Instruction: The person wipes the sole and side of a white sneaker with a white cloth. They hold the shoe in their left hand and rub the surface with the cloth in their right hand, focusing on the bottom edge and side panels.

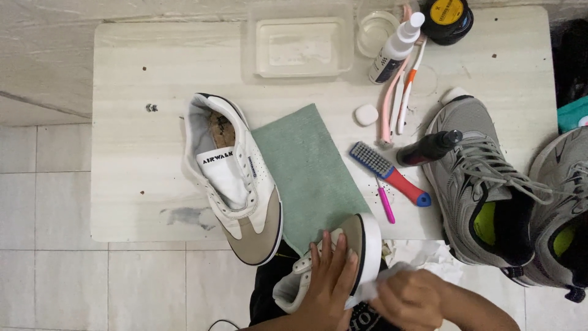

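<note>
My left hand (329, 283) grips a white and tan sneaker (361, 240) held over my lap at the table's near edge, sole side turned right. My right hand (411, 298) is closed on a white wipe (375, 285) pressed against the sneaker's white sole rim. The matching white and tan sneaker (236, 178) lies on the table to the left, beside a green cloth (309, 171).
On the pale table (135, 122): a clear plastic tray (299, 46), spray bottle (395, 49), toothbrushes (401, 92), white eraser (366, 114), blue-and-red brush (392, 175), pink tool (386, 205), dark bottle (429, 148), round tin (447, 18). Two grey running shoes (484, 184) sit at right.
</note>
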